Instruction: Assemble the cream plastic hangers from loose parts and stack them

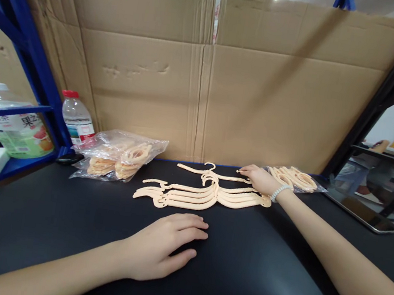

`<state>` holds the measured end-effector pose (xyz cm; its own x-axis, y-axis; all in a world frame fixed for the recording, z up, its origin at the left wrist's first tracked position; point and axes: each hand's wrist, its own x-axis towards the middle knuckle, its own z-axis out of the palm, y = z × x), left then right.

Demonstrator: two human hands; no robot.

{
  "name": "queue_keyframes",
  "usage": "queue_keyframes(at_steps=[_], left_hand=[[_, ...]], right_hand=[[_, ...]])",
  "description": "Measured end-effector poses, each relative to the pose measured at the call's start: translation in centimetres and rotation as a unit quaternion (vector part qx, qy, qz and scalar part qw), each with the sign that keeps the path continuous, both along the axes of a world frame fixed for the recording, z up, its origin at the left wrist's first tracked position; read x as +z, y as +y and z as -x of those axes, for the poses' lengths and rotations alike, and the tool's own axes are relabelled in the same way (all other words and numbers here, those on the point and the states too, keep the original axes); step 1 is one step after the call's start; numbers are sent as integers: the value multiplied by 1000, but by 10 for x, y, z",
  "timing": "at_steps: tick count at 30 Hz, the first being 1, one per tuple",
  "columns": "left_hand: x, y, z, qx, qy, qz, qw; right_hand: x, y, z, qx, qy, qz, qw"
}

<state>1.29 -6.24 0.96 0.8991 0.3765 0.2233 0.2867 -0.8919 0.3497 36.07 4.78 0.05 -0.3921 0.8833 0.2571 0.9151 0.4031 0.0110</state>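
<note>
Several cream plastic clothes hangers lie overlapped in a row at the middle of the black table. Behind them, one more clothes hanger lies with its hook pointing to the back. My right hand, with a beaded bracelet at the wrist, reaches to the right end of this back hanger. Its fingers are pinched there and partly cover that end. My left hand rests on the table in front of the row, palm down, fingers stretched and slightly apart, holding nothing.
A clear bag of hangers lies at the back left, beside a red-capped water bottle. Another bag of hangers lies behind my right wrist. At right is a flat dark device. Cardboard walls the back.
</note>
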Motion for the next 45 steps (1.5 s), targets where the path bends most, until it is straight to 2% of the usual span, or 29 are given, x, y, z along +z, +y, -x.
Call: queue_keyframes(at_steps=[6, 11, 14, 17, 21, 23, 27, 31, 33, 36, 38, 39, 41, 45], left_hand=[[0, 0, 0, 2, -3, 13, 1000], [-1, 1, 0, 13, -31, 56, 998], [-2, 1, -2, 66, -55, 116, 989], [-4, 3, -5, 121, -109, 210, 964], [-7, 10, -10, 129, -250, 355, 892], [-7, 12, -11, 156, -307, 394, 852], [-7, 12, -11, 220, -363, 426, 799], [-6, 11, -12, 230, -374, 440, 783], [-6, 11, -12, 225, -379, 451, 776], [-7, 11, -12, 220, -384, 459, 770], [-8, 10, -12, 222, -379, 456, 774], [-8, 10, -12, 223, -378, 454, 776], [-9, 10, -12, 227, -381, 450, 775], [-9, 10, -11, 231, -385, 444, 776]], right_hand=[[15, -11, 4, -4, 42, -87, 995], [32, -40, 30, 61, 217, -146, 963], [37, -59, 55, 98, 339, -93, 931], [36, -76, 83, 177, 463, 17, 869], [30, -98, 118, 269, 525, 151, 793], [26, -106, 130, 294, 521, 202, 775], [21, -112, 139, 294, 470, 203, 807], [26, -107, 134, 297, 429, 202, 828], [29, -99, 123, 293, 401, 179, 849], [29, -76, 91, 202, 354, 47, 912], [21, -57, 63, 110, 265, -60, 956], [16, -48, 49, 71, 218, -84, 970], [5, -33, 27, 13, 148, -77, 986], [-11, -18, 12, -8, 120, -55, 991]])
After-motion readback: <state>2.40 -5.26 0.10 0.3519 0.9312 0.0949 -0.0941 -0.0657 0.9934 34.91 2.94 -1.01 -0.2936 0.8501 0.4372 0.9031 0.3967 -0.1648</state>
